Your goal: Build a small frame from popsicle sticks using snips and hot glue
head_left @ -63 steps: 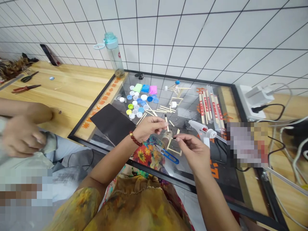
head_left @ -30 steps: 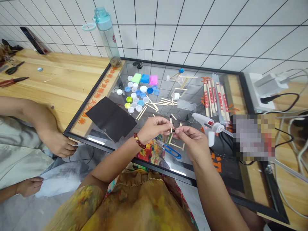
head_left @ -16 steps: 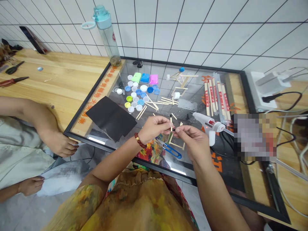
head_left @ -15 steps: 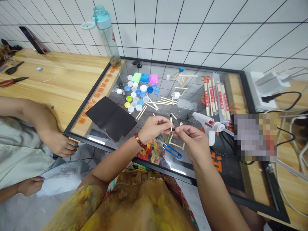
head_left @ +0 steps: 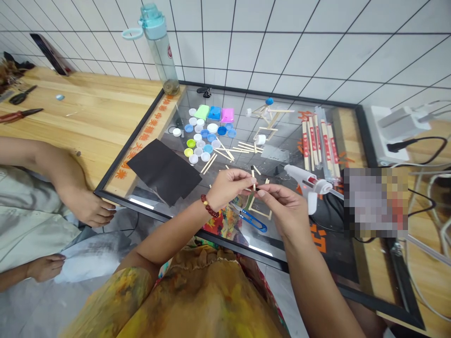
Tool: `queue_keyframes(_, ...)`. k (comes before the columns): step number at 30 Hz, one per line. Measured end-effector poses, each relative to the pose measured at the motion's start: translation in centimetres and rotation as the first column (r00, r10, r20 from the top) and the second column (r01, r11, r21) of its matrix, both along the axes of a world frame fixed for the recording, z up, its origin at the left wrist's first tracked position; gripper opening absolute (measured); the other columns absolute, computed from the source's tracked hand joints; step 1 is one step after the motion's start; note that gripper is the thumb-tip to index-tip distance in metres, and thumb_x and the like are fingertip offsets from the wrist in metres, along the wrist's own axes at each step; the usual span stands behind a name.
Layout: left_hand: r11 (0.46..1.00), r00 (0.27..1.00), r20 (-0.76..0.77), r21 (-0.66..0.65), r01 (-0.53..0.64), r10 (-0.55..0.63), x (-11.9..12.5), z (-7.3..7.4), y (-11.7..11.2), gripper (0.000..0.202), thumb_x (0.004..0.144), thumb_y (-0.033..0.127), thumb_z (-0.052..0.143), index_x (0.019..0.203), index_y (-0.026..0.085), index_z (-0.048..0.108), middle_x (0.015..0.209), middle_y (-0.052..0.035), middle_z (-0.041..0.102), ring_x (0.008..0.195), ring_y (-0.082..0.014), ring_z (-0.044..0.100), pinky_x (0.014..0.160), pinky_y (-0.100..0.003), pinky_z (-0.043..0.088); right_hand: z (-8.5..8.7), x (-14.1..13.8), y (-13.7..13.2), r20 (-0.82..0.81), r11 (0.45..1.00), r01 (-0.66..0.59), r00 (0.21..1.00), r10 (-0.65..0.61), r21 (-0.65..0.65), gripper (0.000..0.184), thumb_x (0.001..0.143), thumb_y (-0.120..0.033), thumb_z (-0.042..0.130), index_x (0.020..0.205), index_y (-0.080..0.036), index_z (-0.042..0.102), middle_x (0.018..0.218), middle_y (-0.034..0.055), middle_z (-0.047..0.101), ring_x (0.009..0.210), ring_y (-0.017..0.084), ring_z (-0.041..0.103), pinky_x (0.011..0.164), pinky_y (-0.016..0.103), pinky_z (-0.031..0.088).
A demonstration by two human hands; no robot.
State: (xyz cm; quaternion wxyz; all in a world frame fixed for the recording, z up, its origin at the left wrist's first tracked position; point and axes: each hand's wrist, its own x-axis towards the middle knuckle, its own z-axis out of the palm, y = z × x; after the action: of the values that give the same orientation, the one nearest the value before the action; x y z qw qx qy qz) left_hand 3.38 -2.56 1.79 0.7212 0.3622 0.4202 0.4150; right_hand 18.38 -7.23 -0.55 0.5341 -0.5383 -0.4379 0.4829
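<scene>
My left hand [head_left: 229, 188] is closed in a pinch on a short wooden stick [head_left: 252, 174] with a black end, held upright above the glass. Close against it, my right hand [head_left: 283, 204] has thumb and forefinger pressed together at the stick's lower part, on a small dark piece I cannot make out. Below my fingers lie blue-handled thread snips [head_left: 252, 219] and a small frame of glued sticks [head_left: 262, 212], partly covered by the hands. A white glue gun [head_left: 306, 182] rests just right of my right hand.
Bottle caps [head_left: 212, 128], loose sticks [head_left: 248, 148], black paper [head_left: 165, 171] and a stick model [head_left: 269, 123] lie on the black-framed glass. Wrapped chopsticks [head_left: 319, 141] lie at right, near a power strip [head_left: 382, 134]. A water bottle [head_left: 160, 51] stands behind. Another person's hand [head_left: 92, 210] is at left.
The view has shifted slightly. My hands keep their pinch around the stick, which now leans a little more to the left at its top.
</scene>
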Motion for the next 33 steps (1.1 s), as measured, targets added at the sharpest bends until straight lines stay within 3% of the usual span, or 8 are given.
queue_keyframes(4, 1.0, 1.0, 0.006, 0.007, -0.001, 0.001, 0.0, 0.0, 0.0, 0.035, 0.059, 0.038, 0.082, 0.072, 0.01, 0.066, 0.07, -0.0023, 0.064, 0.066, -0.0103, 0.061, 0.066, -0.028, 0.054, 0.2, 0.1, -0.1, -0.002, 1.0, -0.027, 1.0, 0.027, 0.015, 0.022, 0.073, -0.04, 0.073, 0.089, -0.024, 0.075, 0.087, 0.004, 0.076, 0.078, 0.021, 0.069, 0.079, 0.038, 0.055)
queue_keyframes(10, 1.0, 1.0, -0.019, -0.014, -0.005, 0.005, -0.1, 0.1, 0.0, 0.033, 0.06, 0.037, 0.081, 0.073, 0.011, 0.067, 0.07, -0.0019, 0.063, 0.065, -0.0089, 0.059, 0.065, -0.025, 0.052, 0.7, 0.1, 0.2, -0.209, 0.997, -0.049, 0.977, 0.037, -0.055, 0.03, 0.081, -0.046, 0.061, 0.083, -0.02, 0.076, 0.084, 0.0075, 0.076, 0.073, 0.021, 0.071, 0.074, 0.037, 0.056)
queue_keyframes(13, 0.999, 1.0, -0.006, -0.037, -0.01, 0.01, -0.1, 0.2, 0.0, 0.032, 0.06, 0.036, 0.081, 0.074, 0.011, 0.067, 0.074, -0.003, 0.065, 0.068, -0.0099, 0.06, 0.068, -0.028, 0.052, 0.7, 0.1, 0.1, -0.174, 0.997, -0.053, 0.984, 0.041, -0.061, 0.02, 0.075, -0.036, 0.07, 0.088, -0.022, 0.076, 0.089, 0.0061, 0.076, 0.077, 0.021, 0.071, 0.078, 0.038, 0.057)
queue_keyframes(17, 0.995, 0.998, 0.034, -0.089, -0.042, 0.045, -0.1, 0.0, 0.0, 0.032, 0.059, 0.034, 0.082, 0.076, 0.01, 0.069, 0.078, -0.0049, 0.066, 0.074, -0.0123, 0.062, 0.074, -0.031, 0.052, 0.4, -0.1, -0.2, -0.109, 0.998, -0.053, 0.993, 0.05, -0.025, 0.03, 0.07, -0.031, 0.076, 0.099, -0.024, 0.071, 0.094, 0.0043, 0.075, 0.084, 0.019, 0.07, 0.084, 0.039, 0.056)
queue_keyframes(21, 0.987, 0.989, 0.104, -0.128, -0.094, 0.108, 0.0, -0.2, 0.1, 0.025, 0.059, 0.027, 0.082, 0.075, 0.012, 0.07, 0.077, -0.0032, 0.065, 0.074, -0.0097, 0.06, 0.074, -0.025, 0.048, -0.3, -0.3, -0.1, -0.027, 0.998, -0.057, 0.998, 0.056, -0.004, 0.039, 0.068, -0.031, 0.078, 0.105, -0.024, 0.067, 0.095, 0.004, 0.073, 0.081, 0.016, 0.068, 0.078, 0.034, 0.057)
queue_keyframes(24, 0.974, 0.972, 0.189, -0.204, -0.099, 0.138, 0.0, 0.0, 0.1, 0.022, 0.059, 0.024, 0.082, 0.074, 0.013, 0.07, 0.074, -0.0018, 0.064, 0.071, -0.0076, 0.057, 0.069, -0.022, 0.045, -0.5, 0.0, 0.3, 0.14, 0.993, -0.007, 0.99, -0.01, 0.119, 0.038, 0.074, -0.03, 0.074, 0.111, -0.025, 0.066, 0.1, 0.0047, 0.07, 0.081, 0.016, 0.065, 0.078, 0.034, 0.055)
queue_keyframes(27, 0.948, 0.954, 0.287, -0.319, 0.009, 0.087, 0.0, 0.3, 0.0, 0.02, 0.062, 0.022, 0.08, 0.074, 0.012, 0.068, 0.072, -0.0011, 0.062, 0.069, -0.0074, 0.056, 0.069, -0.022, 0.045, 0.0, 0.5, 0.7, 0.332, 0.942, 0.004, 0.935, -0.123, 0.335, 0.03, 0.08, -0.027, 0.067, 0.11, -0.027, 0.068, 0.105, 0.0052, 0.067, 0.084, 0.017, 0.063, 0.081, 0.036, 0.053)
queue_keyframes(33, 0.9, 0.937, 0.349, -0.408, 0.156, -0.004, 0.2, 0.8, -0.5, 0.011, 0.069, 0.016, 0.074, 0.074, 0.011, 0.065, 0.07, -0.001, 0.061, 0.067, -0.0078, 0.056, 0.07, -0.025, 0.045, 1.7, 1.0, 0.9, 0.544, 0.852, -0.175, 0.826, -0.145, 0.493, 0.031, 0.083, -0.018, 0.062, 0.11, -0.032, 0.069, 0.113, 0.0052, 0.065, 0.104, 0.021, 0.061, 0.092, 0.041, 0.05)
